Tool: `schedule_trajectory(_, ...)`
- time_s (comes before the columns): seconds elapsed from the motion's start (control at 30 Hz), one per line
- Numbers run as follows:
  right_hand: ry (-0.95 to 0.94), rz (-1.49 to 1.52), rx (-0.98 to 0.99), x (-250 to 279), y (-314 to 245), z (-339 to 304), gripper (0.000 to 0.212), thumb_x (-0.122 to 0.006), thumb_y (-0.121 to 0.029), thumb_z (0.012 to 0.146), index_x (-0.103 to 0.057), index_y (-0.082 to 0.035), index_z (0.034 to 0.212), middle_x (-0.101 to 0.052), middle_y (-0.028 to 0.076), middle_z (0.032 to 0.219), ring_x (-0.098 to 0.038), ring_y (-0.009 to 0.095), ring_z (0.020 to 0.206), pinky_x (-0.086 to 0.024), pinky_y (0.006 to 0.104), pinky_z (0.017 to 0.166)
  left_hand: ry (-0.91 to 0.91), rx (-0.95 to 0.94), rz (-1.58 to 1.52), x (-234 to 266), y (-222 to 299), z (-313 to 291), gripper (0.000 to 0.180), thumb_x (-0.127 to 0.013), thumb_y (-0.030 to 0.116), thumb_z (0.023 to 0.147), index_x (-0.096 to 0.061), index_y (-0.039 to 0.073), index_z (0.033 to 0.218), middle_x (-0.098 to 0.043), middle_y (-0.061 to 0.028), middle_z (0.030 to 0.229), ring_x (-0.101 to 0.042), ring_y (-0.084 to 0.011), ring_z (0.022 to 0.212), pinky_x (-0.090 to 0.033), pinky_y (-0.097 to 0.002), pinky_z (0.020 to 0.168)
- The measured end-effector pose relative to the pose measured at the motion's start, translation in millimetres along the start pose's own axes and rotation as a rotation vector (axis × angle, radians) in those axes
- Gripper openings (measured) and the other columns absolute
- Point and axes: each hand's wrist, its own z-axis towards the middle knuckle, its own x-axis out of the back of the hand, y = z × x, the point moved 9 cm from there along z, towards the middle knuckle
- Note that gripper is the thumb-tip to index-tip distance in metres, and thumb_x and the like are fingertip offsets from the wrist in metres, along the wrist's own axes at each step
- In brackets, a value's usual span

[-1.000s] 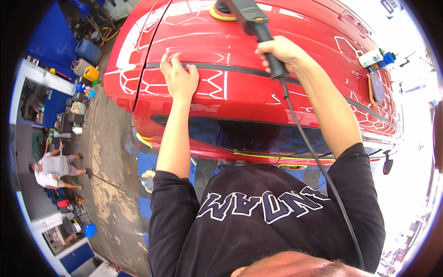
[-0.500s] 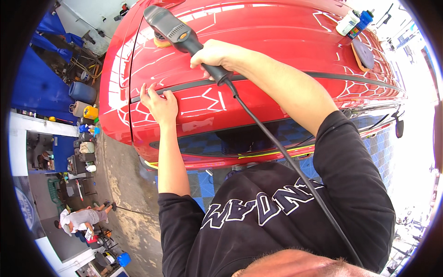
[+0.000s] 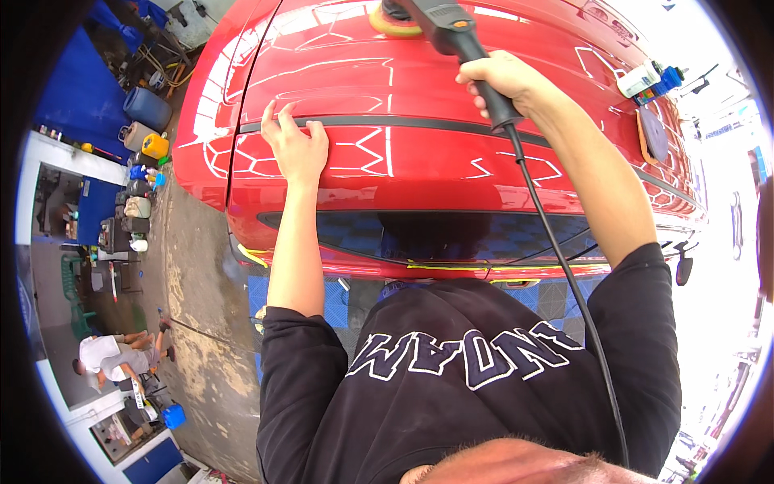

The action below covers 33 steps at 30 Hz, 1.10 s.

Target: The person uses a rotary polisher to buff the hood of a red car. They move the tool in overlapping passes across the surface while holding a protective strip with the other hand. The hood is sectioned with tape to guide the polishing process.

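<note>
My right hand (image 3: 501, 81) is wrapped round the handle of a black corded car polisher (image 3: 455, 36). Its yellow foam pad (image 3: 395, 22) meets the glossy red car roof (image 3: 339, 81), and the top of the machine runs out of view. From the handle a black cable (image 3: 562, 258) trails down across my right side. My left hand (image 3: 298, 149) rests on the roof edge by the dark trim strip (image 3: 363, 122), its fingers spread and holding nothing.
On the roof at the right stand a white bottle (image 3: 638, 78) and a blue bottle (image 3: 664, 84), beside a round grey-and-orange pad (image 3: 652, 135). Jugs and a blue barrel (image 3: 147, 109) line the left wall. Two people (image 3: 121, 355) are at the lower left.
The polisher in my right hand has moved right and farther across the roof. My left hand stays on the roof edge, a little farther forward.
</note>
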Motion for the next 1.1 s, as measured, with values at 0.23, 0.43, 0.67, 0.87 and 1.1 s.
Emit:
schedule_trajectory(0.23,0.081,0.04,-0.033,9,2,0,0.019,-0.074,-0.015,0.085,-0.059,-0.005,0.093,-0.06,0.004,0.073,-0.059,0.013,0.055,-0.054,0.0331,0.05,-0.013,0.018,0.011,-1,-2,-1,0.045,-0.066,0.006,0.086,-0.061,-0.003,0.13,-0.039,-0.0235,0.154,-0.039,-0.0461,0.14,-0.044,-0.0545,0.113)
schedule_trajectory(0.43,0.062,0.03,-0.035,8,1,4,0.02,-0.074,-0.014,0.085,-0.061,-0.004,0.095,-0.061,0.005,0.074,-0.06,0.014,0.056,-0.055,0.0339,0.051,-0.021,0.02,0.01,-2,-2,0,0.045,-0.066,0.006,0.086,-0.061,-0.003,0.13,-0.039,-0.0236,0.155,-0.038,-0.0457,0.141,-0.043,-0.054,0.114)
schedule_trajectory(0.67,0.004,0.002,0.002,5,3,3,0.021,-0.074,-0.015,0.084,-0.065,-0.001,0.096,-0.061,0.007,0.076,-0.063,0.016,0.06,-0.057,0.0352,0.052,-0.034,0.026,-0.005,-3,-3,-1,0.045,-0.065,0.006,0.086,-0.061,-0.002,0.13,-0.037,-0.0233,0.156,-0.039,-0.0455,0.14,-0.045,-0.054,0.112)
schedule_trajectory(0.87,-0.028,-0.022,-0.031,1,5,1,0.02,-0.073,-0.016,0.084,-0.066,-0.001,0.095,-0.061,0.006,0.072,-0.063,0.015,0.058,-0.056,0.0344,0.051,0.026,-0.108,0.075,-3,-1,0,0.045,-0.075,0.016,0.09,-0.062,0.001,0.131,-0.049,-0.0228,0.147,-0.047,-0.0438,0.136,-0.044,-0.054,0.113)
schedule_trajectory(1.1,-0.023,-0.047,-0.021,4,8,-16,0.015,-0.072,-0.014,0.084,-0.062,-0.005,0.091,-0.06,0.003,0.07,-0.059,0.012,0.054,-0.053,0.0312,0.048,-0.163,-0.676,-0.108,-21,153,29,0.069,-0.085,0.028,0.087,-0.059,0.017,0.149,-0.056,-0.0116,0.151,-0.053,-0.0321,0.139,-0.044,-0.0464,0.117)
